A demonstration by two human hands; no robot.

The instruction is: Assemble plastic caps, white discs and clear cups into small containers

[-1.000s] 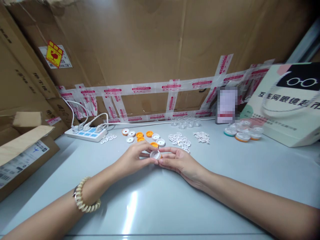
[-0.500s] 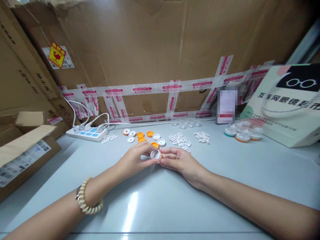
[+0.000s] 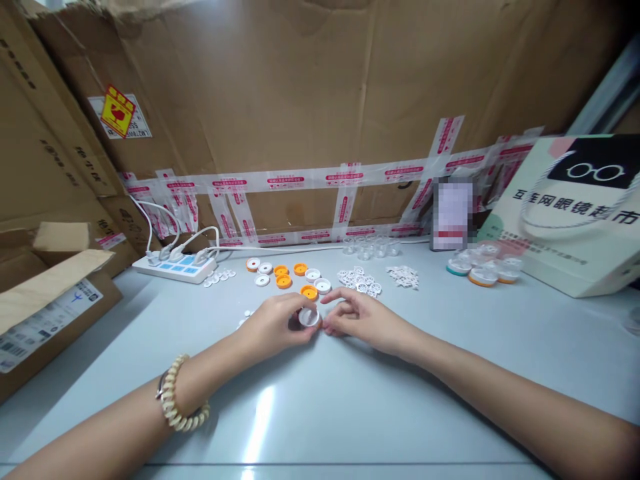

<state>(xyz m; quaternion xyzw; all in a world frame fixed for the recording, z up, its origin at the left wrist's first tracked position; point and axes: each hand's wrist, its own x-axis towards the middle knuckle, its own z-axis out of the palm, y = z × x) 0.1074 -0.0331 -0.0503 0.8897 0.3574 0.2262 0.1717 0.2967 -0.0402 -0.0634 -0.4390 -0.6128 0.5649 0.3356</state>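
Note:
My left hand (image 3: 274,325) pinches a small round white cap (image 3: 309,317) between thumb and fingers, just above the pale table (image 3: 320,400). My right hand (image 3: 363,317) is beside it, fingers curled, fingertips touching the cap's right edge. Just beyond the hands lie several orange and white caps (image 3: 295,276) and a pile of small white ring parts (image 3: 361,280). A beaded bracelet (image 3: 177,400) circles my left wrist.
A white power strip (image 3: 175,267) with plugs sits at the back left. Assembled lidded pieces (image 3: 480,270) and clear cups (image 3: 370,247) stand at the back right, next to a printed paper bag (image 3: 575,213). Taped cardboard walls (image 3: 310,120) enclose the table; an open carton (image 3: 45,300) is on the left.
Both hands have shifted slightly toward me with the cap. My right hand turned from palm-up to fingers curled over beside the cap.

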